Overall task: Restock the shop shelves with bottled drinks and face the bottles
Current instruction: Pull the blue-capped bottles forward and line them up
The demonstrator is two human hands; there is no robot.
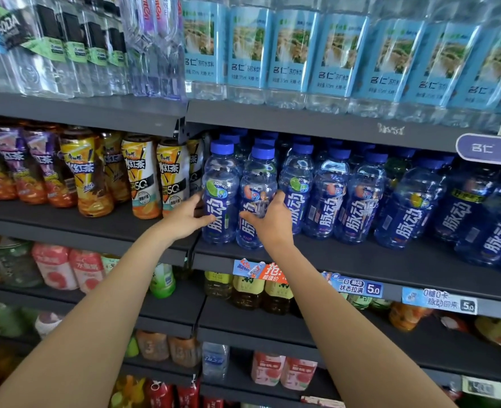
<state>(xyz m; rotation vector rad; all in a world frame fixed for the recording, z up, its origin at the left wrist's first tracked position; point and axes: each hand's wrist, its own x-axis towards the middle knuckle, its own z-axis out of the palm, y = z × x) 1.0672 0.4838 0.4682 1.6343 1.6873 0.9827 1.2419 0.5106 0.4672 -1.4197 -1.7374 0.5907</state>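
A row of blue-capped, blue-labelled drink bottles stands along the front of the middle shelf (361, 260). My left hand (184, 217) grips the leftmost blue bottle (220, 184) from its left side, thumb up along the label. My right hand (270, 219) grips the second blue bottle (258, 178) low on its label, fingers curled across the front and thumb on its right side. Both bottles stand upright on the shelf, close together. More blue bottles (358, 198) continue to the right, with further rows behind them.
Iced tea bottles (143, 178) stand just left of my left hand. Light-blue-labelled water bottles (290, 51) fill the shelf above. Price tags (358, 287) hang on the shelf edge below my right arm. Lower shelves hold assorted juice and tea bottles (246, 290).
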